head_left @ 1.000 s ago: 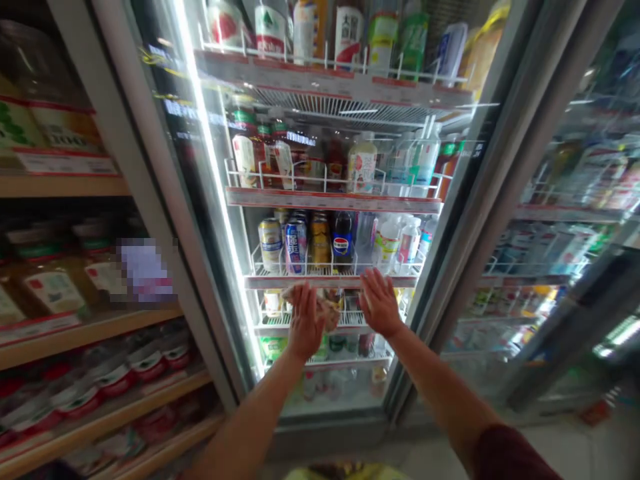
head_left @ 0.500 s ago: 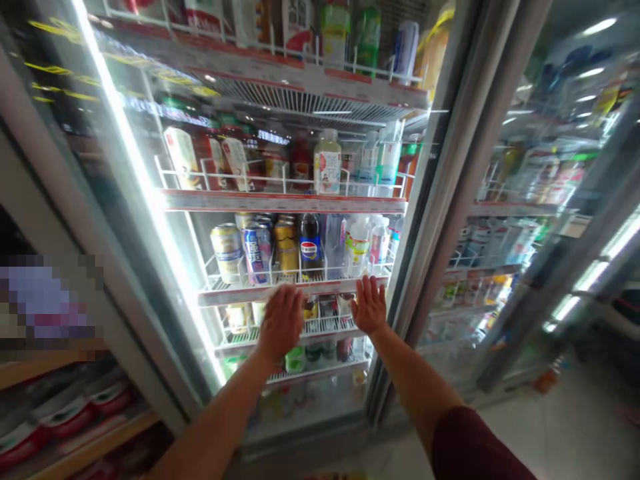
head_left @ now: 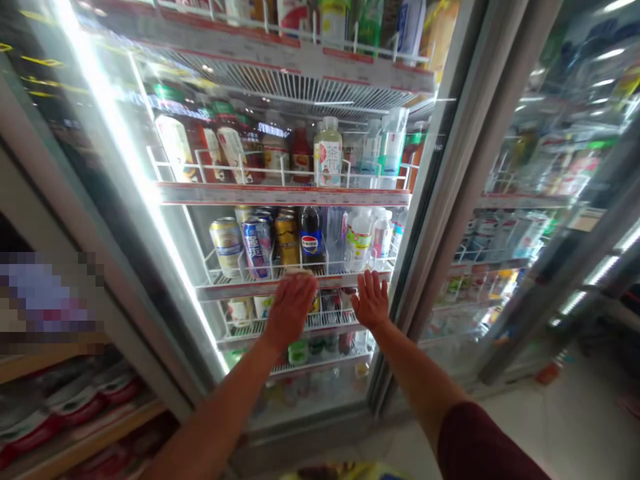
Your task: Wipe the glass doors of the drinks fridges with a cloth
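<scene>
My left hand [head_left: 290, 307] lies flat and open against the glass door [head_left: 240, 233] of a lit drinks fridge, fingers stretched upward. My right hand [head_left: 371, 300] is pressed on the same glass a little to the right, fingers spread, close to the door's right frame [head_left: 430, 220]. Neither hand holds anything. Behind the glass, level with my fingertips, a wire shelf [head_left: 280, 283] carries cans [head_left: 227, 243] and a dark cola bottle [head_left: 311, 240]. A shelf above holds several bottles [head_left: 327, 150].
A second glass-fronted fridge [head_left: 540, 200] stands to the right. Wooden shelves [head_left: 90, 433] with red-lidded goods run along the lower left. Pale floor [head_left: 575, 427] shows at the bottom right.
Both hands stay flat on the glass. The view has swung left and closer to the fridge, and the wooden shelving has slid toward the left edge.
</scene>
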`<control>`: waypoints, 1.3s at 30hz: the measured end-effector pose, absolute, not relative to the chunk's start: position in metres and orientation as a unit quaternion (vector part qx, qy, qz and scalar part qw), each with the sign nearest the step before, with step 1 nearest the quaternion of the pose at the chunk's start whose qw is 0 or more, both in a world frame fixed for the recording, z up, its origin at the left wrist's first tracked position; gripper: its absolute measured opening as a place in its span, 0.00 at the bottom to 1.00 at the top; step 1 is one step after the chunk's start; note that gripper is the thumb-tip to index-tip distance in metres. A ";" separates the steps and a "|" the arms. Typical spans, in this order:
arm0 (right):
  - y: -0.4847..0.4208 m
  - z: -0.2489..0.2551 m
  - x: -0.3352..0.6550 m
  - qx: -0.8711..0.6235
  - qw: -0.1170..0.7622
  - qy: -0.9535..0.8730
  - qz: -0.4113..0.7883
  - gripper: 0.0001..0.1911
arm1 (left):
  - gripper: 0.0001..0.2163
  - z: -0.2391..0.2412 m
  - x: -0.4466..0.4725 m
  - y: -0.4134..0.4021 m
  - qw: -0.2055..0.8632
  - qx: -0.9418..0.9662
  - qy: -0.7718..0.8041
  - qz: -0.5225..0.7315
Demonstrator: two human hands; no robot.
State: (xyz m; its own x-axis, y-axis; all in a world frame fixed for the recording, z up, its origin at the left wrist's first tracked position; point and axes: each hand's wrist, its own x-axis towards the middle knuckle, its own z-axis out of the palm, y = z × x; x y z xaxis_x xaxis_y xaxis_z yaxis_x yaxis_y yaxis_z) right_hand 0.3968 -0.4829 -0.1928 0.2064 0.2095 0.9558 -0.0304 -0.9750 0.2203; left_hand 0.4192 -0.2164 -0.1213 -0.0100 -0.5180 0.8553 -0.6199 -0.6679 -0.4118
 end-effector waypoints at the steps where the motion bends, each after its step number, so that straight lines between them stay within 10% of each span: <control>1: -0.483 -0.193 0.397 0.768 0.098 0.057 0.631 0.31 | 0.33 -0.119 0.420 -0.218 0.018 0.688 -0.443 0.575; 8: -0.480 -0.188 0.394 0.758 0.091 0.065 0.642 0.35 | 0.36 -0.056 0.427 -0.223 0.146 0.703 -0.255 0.648; 15: -0.481 -0.194 0.396 0.773 0.072 0.068 0.627 0.36 | 0.30 -0.121 0.421 -0.231 -0.089 0.668 -0.511 0.533; 22: -0.482 -0.198 0.399 0.783 0.060 0.066 0.616 0.35 | 0.30 -0.070 0.425 -0.229 0.074 0.727 -0.314 0.606; 27: -0.481 -0.195 0.398 0.770 0.062 0.069 0.632 0.35 | 0.27 -0.111 0.417 -0.248 -0.087 0.663 -0.499 0.551; 34: -0.480 -0.193 0.396 0.763 0.062 0.073 0.640 0.36 | 0.31 -0.015 0.429 -0.231 0.086 0.697 -0.306 0.642; 39: -0.479 -0.190 0.394 0.759 0.065 0.076 0.644 0.35 | 0.30 -0.096 0.417 -0.235 -0.022 0.677 -0.431 0.596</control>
